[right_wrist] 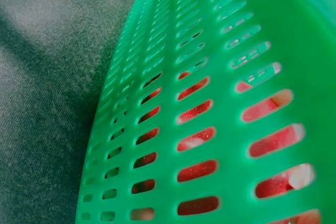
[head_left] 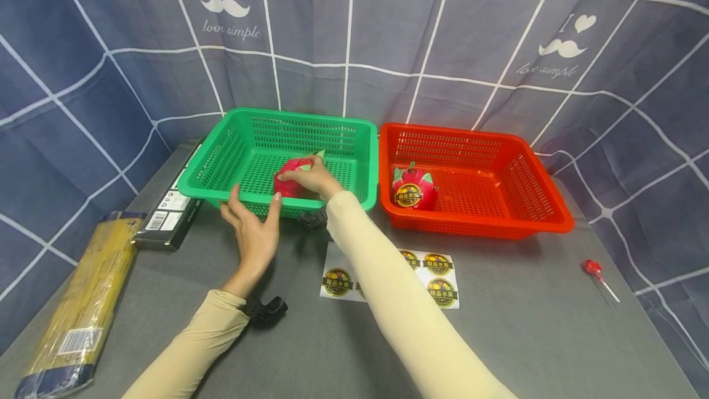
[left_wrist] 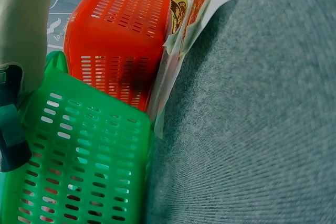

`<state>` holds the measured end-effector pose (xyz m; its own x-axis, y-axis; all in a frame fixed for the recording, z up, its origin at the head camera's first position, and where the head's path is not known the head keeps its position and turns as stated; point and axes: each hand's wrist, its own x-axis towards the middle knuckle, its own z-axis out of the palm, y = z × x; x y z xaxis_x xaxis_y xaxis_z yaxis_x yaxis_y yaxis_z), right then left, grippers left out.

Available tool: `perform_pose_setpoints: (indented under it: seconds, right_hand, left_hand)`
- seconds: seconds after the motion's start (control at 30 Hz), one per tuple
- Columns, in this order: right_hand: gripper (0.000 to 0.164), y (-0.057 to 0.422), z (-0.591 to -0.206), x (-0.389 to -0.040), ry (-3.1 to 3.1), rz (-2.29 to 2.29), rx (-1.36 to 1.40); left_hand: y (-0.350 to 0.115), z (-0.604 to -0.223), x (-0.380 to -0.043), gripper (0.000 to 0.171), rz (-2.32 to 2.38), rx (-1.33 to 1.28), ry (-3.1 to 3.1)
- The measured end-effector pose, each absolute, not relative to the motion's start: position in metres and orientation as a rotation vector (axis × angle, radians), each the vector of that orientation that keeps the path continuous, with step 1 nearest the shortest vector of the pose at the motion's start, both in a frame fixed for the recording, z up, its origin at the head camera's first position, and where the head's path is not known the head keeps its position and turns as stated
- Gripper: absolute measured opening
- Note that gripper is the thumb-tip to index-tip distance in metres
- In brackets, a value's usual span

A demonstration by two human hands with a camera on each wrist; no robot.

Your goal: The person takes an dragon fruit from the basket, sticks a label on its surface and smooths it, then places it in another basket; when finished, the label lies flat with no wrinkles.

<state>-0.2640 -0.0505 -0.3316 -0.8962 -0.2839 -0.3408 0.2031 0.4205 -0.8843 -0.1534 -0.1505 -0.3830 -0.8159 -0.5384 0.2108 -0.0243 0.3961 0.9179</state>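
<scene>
Inside the green basket (head_left: 304,120), my right hand (head_left: 312,178) reaches over the front rim and grips a red dragon fruit (head_left: 285,186) with green leaf tips. Slots in the basket wall show parts of the red fruit (right_wrist: 197,171) in the right wrist view. My left hand (head_left: 256,236) is at the front of the same basket, thumb and fingers spread apart near the rim. A second dragon fruit (head_left: 426,192), bearing a round gold-and-black sticker (head_left: 408,196), sits at the left end of the red basket (head_left: 532,207).
A sticker sheet (head_left: 450,276) lies in front of the baskets, partly behind my right sleeve. To the left are a black-and-white box (head_left: 166,217) and a long yellow packet (head_left: 91,291). A red lollipop (head_left: 592,268) lies far right. A tiled-pattern curtain (head_left: 310,11) hangs behind.
</scene>
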Motion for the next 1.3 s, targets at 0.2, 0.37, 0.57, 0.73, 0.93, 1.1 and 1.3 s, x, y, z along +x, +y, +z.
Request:
perform_pose_setpoints:
  seconds: [0.2, 0.37, 0.57, 0.73, 0.93, 1.1, 1.3]
  right_hand:
    - [0.084, -0.050, -0.332, -0.264, 2.228, -1.494, -0.067]
    - [0.084, -0.049, -0.333, -0.266, 2.201, -1.552, -0.048]
    - [0.082, -0.048, -0.335, -0.268, 2.110, -1.659, -0.027]
    - [0.076, -0.047, -0.332, -0.267, 1.978, -1.764, -0.044]
    - [0.072, -0.038, -0.328, -0.262, 1.886, -1.860, -0.088]
    - [0.075, -0.027, -0.324, -0.257, 1.904, -1.922, -0.093]
    - [0.072, -0.014, -0.314, -0.254, 1.881, -2.003, -0.115]
  left_hand:
    - [-0.150, -0.384, -0.154, 0.082, -1.420, 0.479, -2.180]
    - [-0.150, -0.384, -0.155, 0.082, -1.414, 0.482, -2.175]
    - [-0.149, -0.385, -0.155, 0.083, -1.417, 0.469, -2.181]
    - [-0.151, -0.387, -0.156, 0.082, -1.418, 0.461, -2.169]
    - [-0.151, -0.389, -0.157, 0.083, -1.407, 0.468, -2.177]
    - [-0.150, -0.390, -0.157, 0.087, -1.381, 0.483, -2.181]
    - [-0.151, -0.390, -0.158, 0.088, -1.380, 0.480, -2.176]
